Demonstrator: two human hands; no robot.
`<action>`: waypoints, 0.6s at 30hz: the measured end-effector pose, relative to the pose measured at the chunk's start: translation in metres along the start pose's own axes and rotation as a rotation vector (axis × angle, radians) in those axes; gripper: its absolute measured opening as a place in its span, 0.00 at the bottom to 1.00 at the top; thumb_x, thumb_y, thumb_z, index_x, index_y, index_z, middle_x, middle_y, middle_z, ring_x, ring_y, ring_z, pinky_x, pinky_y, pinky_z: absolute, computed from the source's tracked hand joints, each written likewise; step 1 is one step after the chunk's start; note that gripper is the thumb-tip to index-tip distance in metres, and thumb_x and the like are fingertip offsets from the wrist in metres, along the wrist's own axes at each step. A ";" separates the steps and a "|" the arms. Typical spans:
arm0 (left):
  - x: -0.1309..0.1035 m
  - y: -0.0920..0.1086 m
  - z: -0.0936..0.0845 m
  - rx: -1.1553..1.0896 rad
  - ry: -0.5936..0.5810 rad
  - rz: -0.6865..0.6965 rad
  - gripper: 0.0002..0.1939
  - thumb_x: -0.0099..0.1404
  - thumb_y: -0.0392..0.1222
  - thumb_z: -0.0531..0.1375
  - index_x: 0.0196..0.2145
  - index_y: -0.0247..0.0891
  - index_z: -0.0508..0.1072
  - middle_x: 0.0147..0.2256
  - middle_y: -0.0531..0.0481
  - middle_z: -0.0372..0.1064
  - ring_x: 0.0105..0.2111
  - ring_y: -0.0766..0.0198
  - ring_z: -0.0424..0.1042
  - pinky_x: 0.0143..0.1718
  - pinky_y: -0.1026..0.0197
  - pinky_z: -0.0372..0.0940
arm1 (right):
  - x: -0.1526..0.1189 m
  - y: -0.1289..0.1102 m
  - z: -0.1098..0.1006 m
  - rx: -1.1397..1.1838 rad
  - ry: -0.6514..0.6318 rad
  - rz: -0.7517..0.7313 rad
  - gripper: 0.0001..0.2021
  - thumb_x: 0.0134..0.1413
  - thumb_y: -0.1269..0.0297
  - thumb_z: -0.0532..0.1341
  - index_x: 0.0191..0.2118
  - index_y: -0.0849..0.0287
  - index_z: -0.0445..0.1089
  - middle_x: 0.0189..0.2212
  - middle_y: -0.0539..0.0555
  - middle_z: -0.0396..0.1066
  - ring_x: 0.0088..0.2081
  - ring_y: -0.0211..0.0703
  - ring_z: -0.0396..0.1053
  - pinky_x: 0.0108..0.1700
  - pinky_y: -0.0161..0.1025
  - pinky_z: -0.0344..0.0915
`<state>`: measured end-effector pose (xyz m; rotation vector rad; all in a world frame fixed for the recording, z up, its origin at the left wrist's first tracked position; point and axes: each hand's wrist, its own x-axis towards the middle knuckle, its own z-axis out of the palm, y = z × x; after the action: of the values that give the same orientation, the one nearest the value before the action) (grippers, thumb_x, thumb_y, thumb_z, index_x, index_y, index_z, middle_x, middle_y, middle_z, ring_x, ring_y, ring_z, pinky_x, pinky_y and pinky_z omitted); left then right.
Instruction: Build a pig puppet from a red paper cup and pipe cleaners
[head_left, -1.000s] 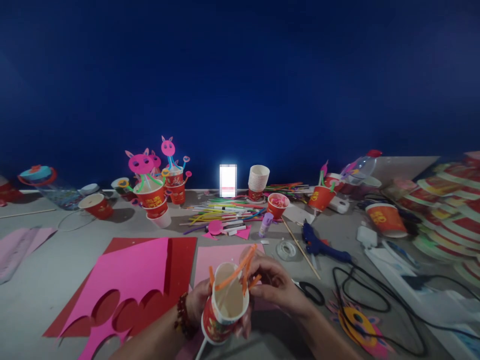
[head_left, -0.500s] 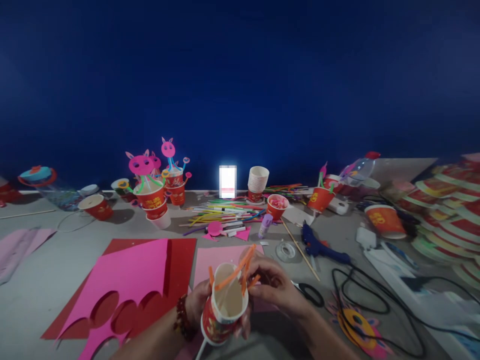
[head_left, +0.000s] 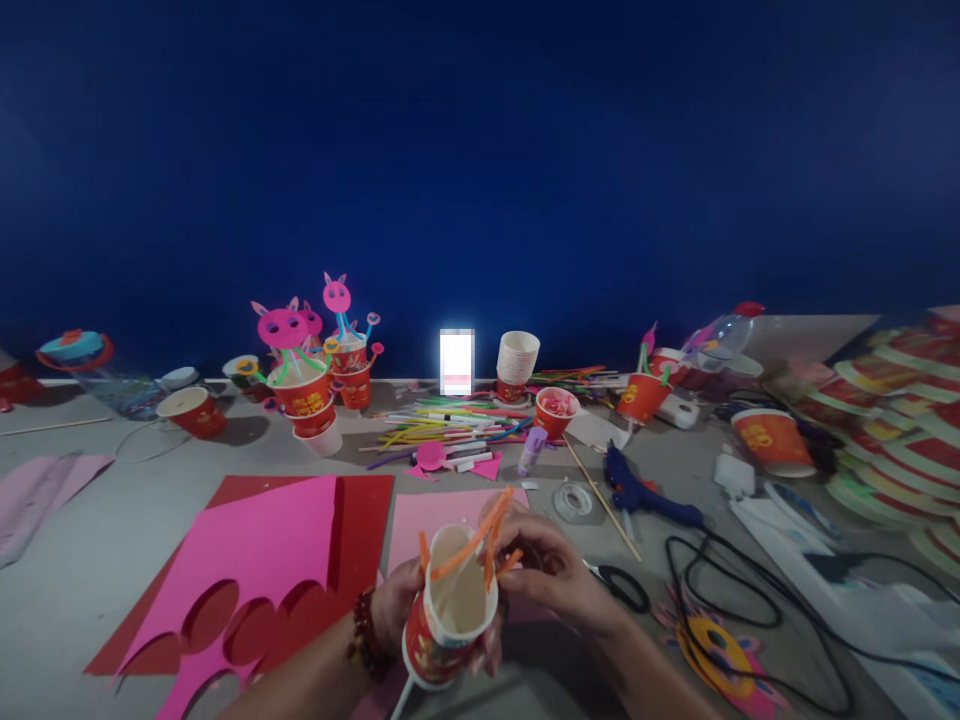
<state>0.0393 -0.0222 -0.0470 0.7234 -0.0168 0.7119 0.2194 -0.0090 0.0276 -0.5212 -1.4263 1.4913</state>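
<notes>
Fingers (head_left: 491,645) hold a cup (head_left: 441,640) over grey tabletop (head_left: 67,620), blue wall (head_left: 480,180) apparently behind

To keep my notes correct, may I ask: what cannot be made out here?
All in the head view:
- Scissors: blades mostly hidden by the right hand.
- Left hand: fingers partly hidden by the paper cup.
- White stick: lower end cut by bottom edge.
- Red-and-white stack: blurred, cut by right edge.

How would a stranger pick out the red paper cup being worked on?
Find the grey table, then its near middle, where the bare left hand grips a red-and-white paper cup and the bare right hand is at its rim. Unlike the other red paper cups, this one is held, with thin orange strips at its mouth.
</notes>
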 end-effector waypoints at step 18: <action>-0.002 -0.003 -0.002 -0.042 -0.022 -0.012 0.36 0.57 0.73 0.56 0.33 0.31 0.75 0.23 0.50 0.69 0.17 0.66 0.63 0.30 0.57 0.64 | 0.002 -0.001 -0.002 0.056 -0.057 0.004 0.10 0.51 0.57 0.74 0.38 0.53 0.81 0.34 0.52 0.68 0.37 0.41 0.65 0.41 0.35 0.64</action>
<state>0.0393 -0.0235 -0.0506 0.6902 -0.0479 0.6902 0.2210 -0.0065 0.0285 -0.4508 -1.4235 1.5558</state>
